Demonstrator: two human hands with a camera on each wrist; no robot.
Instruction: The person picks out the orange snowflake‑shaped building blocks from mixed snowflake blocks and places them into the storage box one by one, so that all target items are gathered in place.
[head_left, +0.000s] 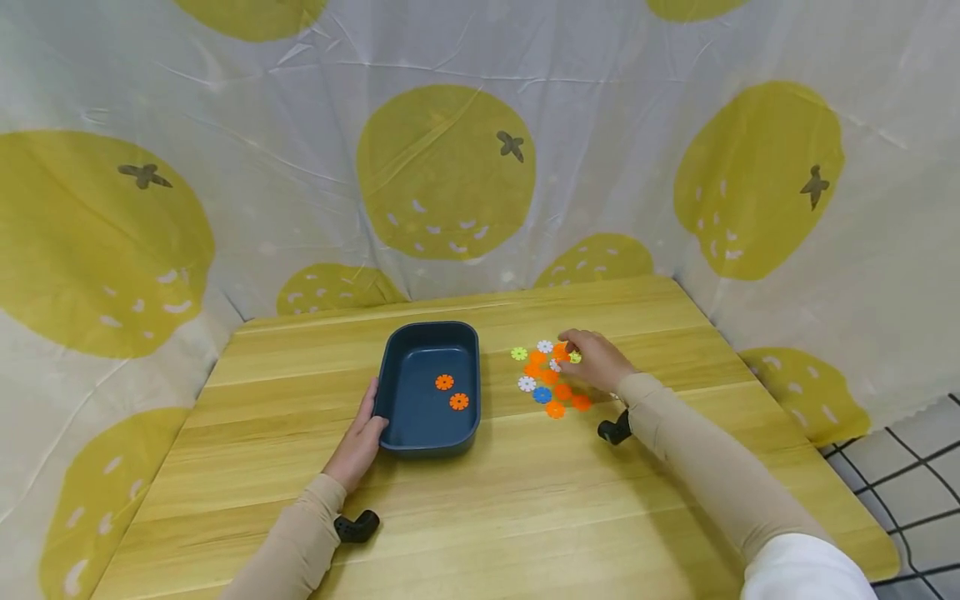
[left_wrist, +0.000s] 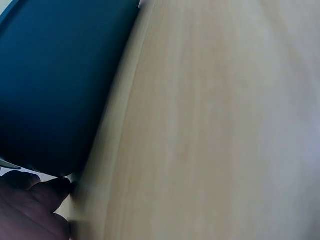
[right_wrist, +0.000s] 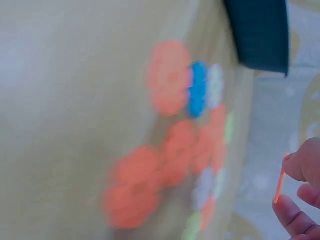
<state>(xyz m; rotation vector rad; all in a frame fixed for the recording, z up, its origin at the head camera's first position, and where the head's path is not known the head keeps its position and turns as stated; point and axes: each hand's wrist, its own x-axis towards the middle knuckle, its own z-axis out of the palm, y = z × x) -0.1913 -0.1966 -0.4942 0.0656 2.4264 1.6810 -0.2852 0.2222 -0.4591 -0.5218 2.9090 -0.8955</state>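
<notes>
A dark blue rectangular tub stands on the table, with two orange notched discs lying inside. My left hand holds the tub's left side, thumb at the rim and fingers along the outer wall. In the left wrist view the fingers meet the tub's lower corner. My right hand is over the loose discs right of the tub. Between thumb and fingertip it pinches an orange notched disc, seen edge-on in the right wrist view.
Loose notched discs lie spread on the wooden table: several orange, a blue disc, a white disc and a yellow-green disc among them. A curtain with yellow fruit prints hangs behind the table.
</notes>
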